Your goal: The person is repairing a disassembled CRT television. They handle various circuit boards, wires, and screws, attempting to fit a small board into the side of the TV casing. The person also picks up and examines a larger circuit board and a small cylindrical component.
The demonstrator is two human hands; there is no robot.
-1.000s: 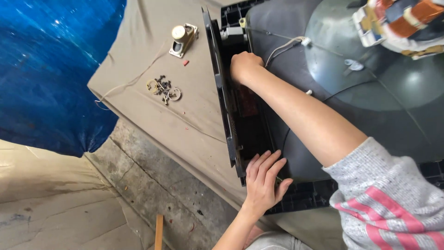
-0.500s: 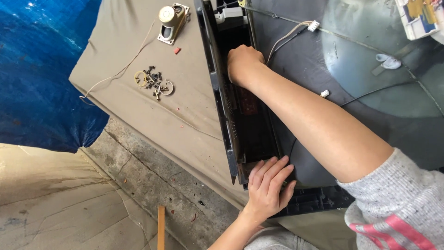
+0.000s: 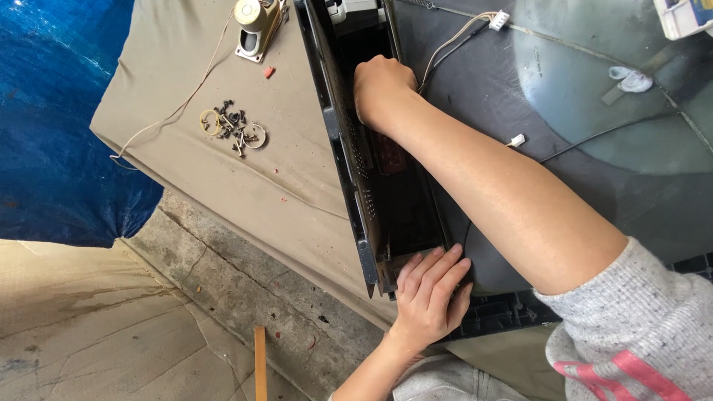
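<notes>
— What is different now from a moment ago?

— Very little in my hands. My right hand (image 3: 382, 89) is still closed like a fist deep inside the black frame (image 3: 356, 171), near its far end. I cannot tell if it holds something, because the fingers are turned away from me. My left hand (image 3: 427, 297) stays at the near corner of the frame, fingers spread and flat on it, pressing, not gripping. Mostly my head has come closer, so everything looks bigger and sits higher in my view.

— And what does it mean for the work?

— I think I am still in the same step: holding the frame steady with the left hand while the right one works inside. The frame has not come away from the big grey glass tube (image 3: 594, 141); it still lies along its edge.

— What is around you?

— The tube and frame lie on a beige cloth (image 3: 186, 67) over a low platform. On the cloth there is a small pile of dark screws (image 3: 234, 128), a small speaker (image 3: 255, 28) with a thin wire, and a tiny red piece (image 3: 269, 72). White plugs (image 3: 499, 19) on wires rest on the tube. Below is a rough concrete floor (image 3: 223, 282), a blue tarp (image 3: 52, 111) to the side, and a wooden stick (image 3: 260, 364).
</notes>
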